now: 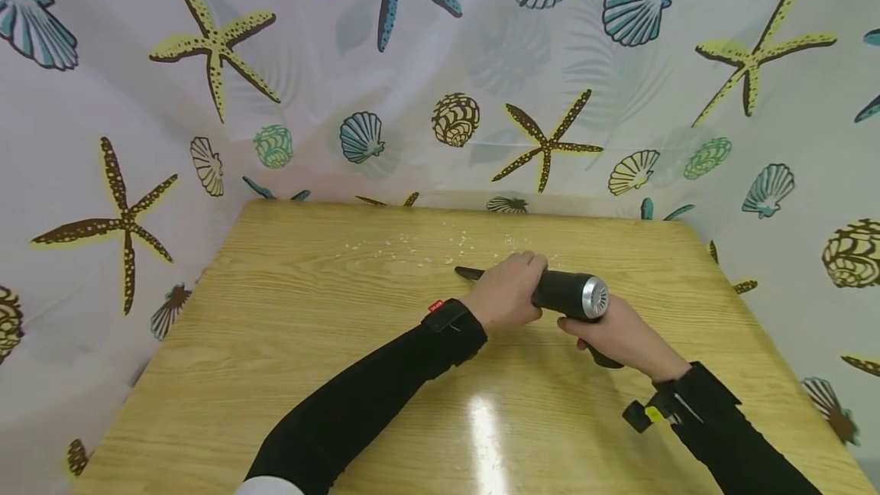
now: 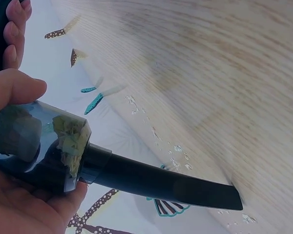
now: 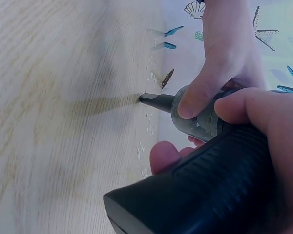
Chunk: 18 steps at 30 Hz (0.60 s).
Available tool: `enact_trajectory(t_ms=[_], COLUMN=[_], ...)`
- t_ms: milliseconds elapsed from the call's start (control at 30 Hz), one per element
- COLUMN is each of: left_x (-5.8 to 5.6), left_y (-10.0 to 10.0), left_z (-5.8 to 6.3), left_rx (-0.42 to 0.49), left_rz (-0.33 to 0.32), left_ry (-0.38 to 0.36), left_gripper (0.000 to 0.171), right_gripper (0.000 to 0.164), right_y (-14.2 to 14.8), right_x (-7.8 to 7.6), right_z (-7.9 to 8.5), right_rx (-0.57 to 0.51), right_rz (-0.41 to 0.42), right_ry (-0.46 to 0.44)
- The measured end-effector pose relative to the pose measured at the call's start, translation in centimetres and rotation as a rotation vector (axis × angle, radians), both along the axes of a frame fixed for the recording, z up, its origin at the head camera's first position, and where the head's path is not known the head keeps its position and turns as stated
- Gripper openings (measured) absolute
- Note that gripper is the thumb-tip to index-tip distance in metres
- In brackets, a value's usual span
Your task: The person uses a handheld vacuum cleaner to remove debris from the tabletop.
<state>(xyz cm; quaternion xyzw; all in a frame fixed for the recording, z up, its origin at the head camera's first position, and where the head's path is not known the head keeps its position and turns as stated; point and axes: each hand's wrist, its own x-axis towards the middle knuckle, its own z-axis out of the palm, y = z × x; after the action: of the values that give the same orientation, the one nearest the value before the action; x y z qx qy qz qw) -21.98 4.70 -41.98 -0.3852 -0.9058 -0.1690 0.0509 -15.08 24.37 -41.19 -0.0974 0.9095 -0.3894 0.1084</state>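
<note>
Both hands hold a black handheld vacuum cleaner (image 1: 562, 292) with a silver ring at its rear end. My left hand (image 1: 507, 290) grips its clear dust cup (image 2: 78, 141) near the front, where pale debris shows inside. The right hand (image 1: 622, 336) is wrapped round the ribbed handle (image 3: 210, 190). A narrow black crevice nozzle (image 2: 166, 183) points forward, its tip at the wooden tabletop. Small white scraps (image 1: 450, 260) lie scattered about the tip, mostly to its left and beyond it, with a few to the right.
The wooden table (image 1: 275, 342) reaches back to a white curtain (image 1: 412, 166) printed with starfish and shells, which hangs behind it and along both sides. A bright light reflection lies on the wood in front of the hands.
</note>
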Motion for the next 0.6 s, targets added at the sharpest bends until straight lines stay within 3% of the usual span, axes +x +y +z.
enact_trajectory(t_ms=[600], left_x=[-1.00], left_y=[-0.47], left_z=[-0.16], left_rx=[0.026], left_rz=[0.013], left_ry=[-0.017], left_gripper=[0.046], right_gripper=[0.057], right_y=[-0.57], right_x=[-0.97], right_z=[0.31], right_rx=[0.038], right_rz=[-0.009], right_ry=[0.009])
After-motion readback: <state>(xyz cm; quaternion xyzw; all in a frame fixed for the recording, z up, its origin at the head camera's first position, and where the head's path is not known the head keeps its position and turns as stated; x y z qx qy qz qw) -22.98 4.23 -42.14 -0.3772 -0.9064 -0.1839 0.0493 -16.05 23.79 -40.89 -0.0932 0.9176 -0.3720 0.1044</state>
